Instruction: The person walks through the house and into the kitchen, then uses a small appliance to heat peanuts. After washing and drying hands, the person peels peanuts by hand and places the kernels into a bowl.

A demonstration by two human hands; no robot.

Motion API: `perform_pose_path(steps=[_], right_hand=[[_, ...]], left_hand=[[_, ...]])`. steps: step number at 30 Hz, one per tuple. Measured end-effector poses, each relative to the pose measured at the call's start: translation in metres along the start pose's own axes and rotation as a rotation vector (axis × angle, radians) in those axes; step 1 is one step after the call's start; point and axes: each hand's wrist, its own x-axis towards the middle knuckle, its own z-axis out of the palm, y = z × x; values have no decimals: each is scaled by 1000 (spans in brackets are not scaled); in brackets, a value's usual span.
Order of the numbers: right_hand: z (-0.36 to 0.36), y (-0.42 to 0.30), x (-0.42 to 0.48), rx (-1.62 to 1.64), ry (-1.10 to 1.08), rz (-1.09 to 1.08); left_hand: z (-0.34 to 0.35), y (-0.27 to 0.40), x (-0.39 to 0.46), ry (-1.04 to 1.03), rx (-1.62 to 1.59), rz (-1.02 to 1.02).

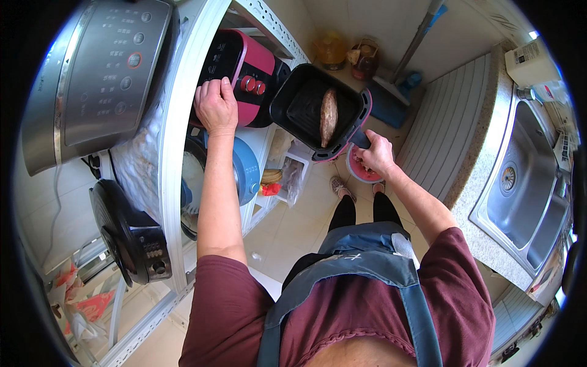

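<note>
My right hand (377, 153) grips the dark handle of an air fryer basket (298, 108), which is pulled clear of its housing. One long sweet potato (329, 117) with brownish skin lies inside, towards the handle side. The housing is a pink and black air fryer (257, 69) with two red knobs on its front, standing on a white metal shelf. My left hand (217, 105) rests on the air fryer's black top near the front edge; its fingers are curled, and what they press on is partly hidden.
Below the air fryer sits a blue round appliance (245, 169). A pink basin (355, 167) stands on the floor by my feet. The counter with a steel sink (509, 183) is at right. A grey appliance (101, 78) and a black electric pan (133, 234) occupy the left shelf.
</note>
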Motion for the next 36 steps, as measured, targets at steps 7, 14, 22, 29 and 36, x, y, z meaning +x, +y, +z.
perform_pose_path(steps=[7,14,22,29,36], right_hand=[[2,-4,13,14,-35,0],[-2,-13,20,-24,-48,-38],[4,-19,28,12,-72,-70],[5,-31,37,-106,-52,-202],[4,-41,56,-165,-105,-260]], left_hand=[[3,1,-1,24,16,-36],[8,0,-2,66,-21,-157],[3,8,2,-35,-14,-281],[5,7,1,-13,-37,-329],[7,11,4,-51,27,-310]])
